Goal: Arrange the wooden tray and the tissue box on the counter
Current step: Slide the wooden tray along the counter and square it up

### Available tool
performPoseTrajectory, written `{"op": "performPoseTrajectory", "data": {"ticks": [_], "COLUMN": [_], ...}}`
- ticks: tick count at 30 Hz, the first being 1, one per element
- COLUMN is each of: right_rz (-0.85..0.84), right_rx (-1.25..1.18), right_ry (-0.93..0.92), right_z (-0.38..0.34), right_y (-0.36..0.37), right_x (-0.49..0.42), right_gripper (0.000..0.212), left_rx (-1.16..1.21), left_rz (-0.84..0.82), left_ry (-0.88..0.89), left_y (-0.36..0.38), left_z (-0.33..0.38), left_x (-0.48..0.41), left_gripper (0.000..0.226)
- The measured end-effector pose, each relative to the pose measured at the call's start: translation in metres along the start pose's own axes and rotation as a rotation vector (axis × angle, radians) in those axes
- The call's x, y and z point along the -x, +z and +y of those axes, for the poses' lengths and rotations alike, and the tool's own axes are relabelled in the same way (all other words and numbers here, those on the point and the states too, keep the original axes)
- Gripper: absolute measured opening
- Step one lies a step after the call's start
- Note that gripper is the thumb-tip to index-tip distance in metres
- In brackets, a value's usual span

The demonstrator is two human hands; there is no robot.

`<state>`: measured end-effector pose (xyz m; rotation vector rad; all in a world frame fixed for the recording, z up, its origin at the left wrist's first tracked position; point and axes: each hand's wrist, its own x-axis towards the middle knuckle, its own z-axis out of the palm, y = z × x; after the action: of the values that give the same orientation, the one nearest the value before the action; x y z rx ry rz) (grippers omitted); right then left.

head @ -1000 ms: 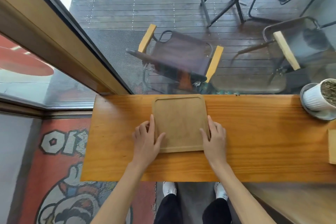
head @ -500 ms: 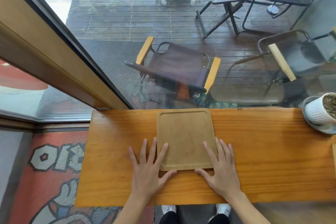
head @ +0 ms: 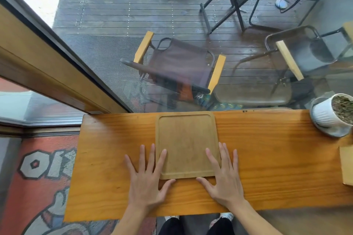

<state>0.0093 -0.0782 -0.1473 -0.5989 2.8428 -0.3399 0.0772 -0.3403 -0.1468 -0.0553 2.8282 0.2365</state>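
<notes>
Two hands lie flat, palms down, on the wooden counter point(head: 267, 168), fingers spread wide and gripping nothing. On the left hand point(head: 147, 183), the index finger overlaps the near-left corner of the wooden tray point(head: 187, 143), while the thumb points along the tray's near edge. The right hand point(head: 225, 181) mirrors it at the near-right corner. Past the fingertips, the tray lies flat, its far edge at the window side of the counter. Farther right stands a white plant pot point(head: 324, 114) on a saucer.
</notes>
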Motion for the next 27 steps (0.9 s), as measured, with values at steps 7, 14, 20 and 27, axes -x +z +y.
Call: {"op": "performPoseTrajectory", "data": {"ticks": [7,14,20,27], "right_rz": [-0.04,-0.061,-0.08,-0.102], "right_rx": [0.084,0.091,0.094,0.099], "right_ry": [0.071,0.068,0.073,0.074], "right_z": [-0.0007,-0.0017,-0.0035,-0.004], "right_y": [0.0028,0.0018,-0.0004,-0.0019], "right_x": [0.0032,0.0029,0.0019,0.0017], "right_gripper": [0.092,0.091,0.091,0.09], "left_rx": [0.001,0.011,0.021,0.022], "left_rz": [-0.015,-0.007,0.022,0.029], "left_ry": [-0.007,0.005,0.014,0.012], "left_y": [-0.0005,0.0004,0.0012,0.004], "left_z": [0.0015,-0.0002,-0.001,-0.0026], "left_x": [0.0004,0.0002,0.0005,0.0006], "left_gripper": [0.091,0.09,0.091,0.09]}}
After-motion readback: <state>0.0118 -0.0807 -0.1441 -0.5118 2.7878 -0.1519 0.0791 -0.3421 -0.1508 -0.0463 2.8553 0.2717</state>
